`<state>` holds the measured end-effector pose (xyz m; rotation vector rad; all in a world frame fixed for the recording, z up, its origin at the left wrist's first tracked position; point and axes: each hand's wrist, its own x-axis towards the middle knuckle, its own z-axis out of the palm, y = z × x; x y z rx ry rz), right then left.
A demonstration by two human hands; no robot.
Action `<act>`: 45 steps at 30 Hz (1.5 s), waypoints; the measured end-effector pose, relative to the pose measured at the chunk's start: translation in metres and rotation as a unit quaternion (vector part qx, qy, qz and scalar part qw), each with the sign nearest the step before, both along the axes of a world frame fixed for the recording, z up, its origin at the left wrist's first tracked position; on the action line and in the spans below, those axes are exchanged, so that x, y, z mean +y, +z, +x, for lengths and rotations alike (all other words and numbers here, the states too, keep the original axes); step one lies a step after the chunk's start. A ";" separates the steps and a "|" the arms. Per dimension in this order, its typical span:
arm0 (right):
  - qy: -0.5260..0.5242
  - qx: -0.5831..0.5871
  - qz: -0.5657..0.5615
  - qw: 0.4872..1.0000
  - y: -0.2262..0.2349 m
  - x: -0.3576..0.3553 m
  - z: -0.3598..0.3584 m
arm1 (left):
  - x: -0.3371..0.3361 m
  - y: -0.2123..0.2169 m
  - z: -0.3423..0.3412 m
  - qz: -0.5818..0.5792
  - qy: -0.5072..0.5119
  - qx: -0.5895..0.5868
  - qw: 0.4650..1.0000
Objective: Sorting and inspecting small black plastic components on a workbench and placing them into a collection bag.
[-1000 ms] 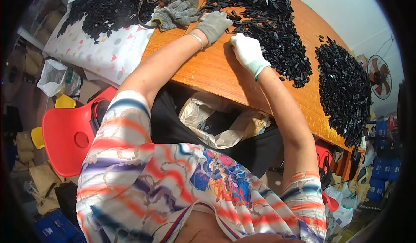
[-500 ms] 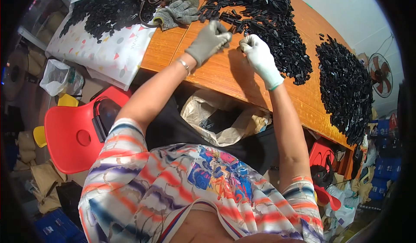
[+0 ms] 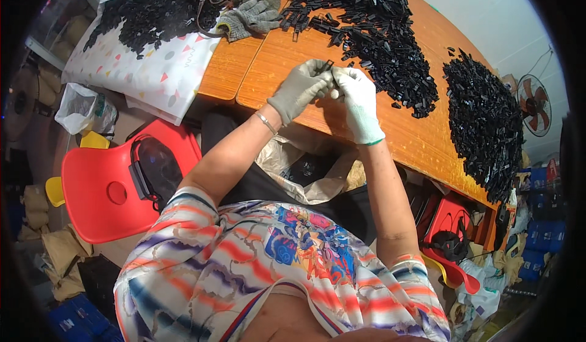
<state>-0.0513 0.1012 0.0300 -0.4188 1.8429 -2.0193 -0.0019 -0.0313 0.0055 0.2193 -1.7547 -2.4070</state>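
Note:
My left hand (image 3: 300, 93), in a grey glove, and my right hand (image 3: 356, 101), in a white glove with a pale green cuff, meet over the table's near edge. A small black plastic piece (image 3: 330, 65) with an opening in it sticks up between my fingertips. Both sets of fingers are pinched together at it, and they hide most of it. Beyond my hands spreads a large heap of small black plastic parts (image 3: 390, 49), with a few loose ones at its fringe.
More black parts lie in a heap (image 3: 482, 125) at right and another pile (image 3: 152, 21) on patterned sheeting (image 3: 165, 76). Grey gloves (image 3: 250, 17) rest at the back. An open sack (image 3: 278, 153) hangs below the table edge (image 3: 403, 156). A red chair (image 3: 91, 189) stands left.
Both hands have drawn nearer to me and come together, from apart over the table. The black piece now shows between their fingertips.

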 end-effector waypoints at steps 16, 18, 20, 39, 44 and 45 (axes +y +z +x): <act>-0.090 0.408 0.238 0.877 -0.012 0.004 0.015 | -0.010 -0.004 0.003 0.057 -0.019 -0.048 0.997; -0.067 0.496 0.272 0.822 -0.005 0.003 0.019 | -0.010 -0.003 0.004 0.049 -0.016 -0.062 0.997; -0.067 0.505 0.264 0.819 -0.005 0.004 0.016 | -0.006 0.001 0.006 0.101 -0.043 -0.062 0.992; -0.064 0.111 0.072 0.989 0.015 -0.005 0.001 | 0.003 -0.021 0.000 0.205 0.004 0.018 0.979; -0.070 0.113 0.077 0.988 0.010 -0.008 0.003 | 0.009 0.002 0.013 0.089 0.012 -0.004 0.996; -0.071 0.097 0.066 0.991 0.011 -0.008 0.006 | 0.010 0.005 0.015 0.046 0.026 -0.006 0.999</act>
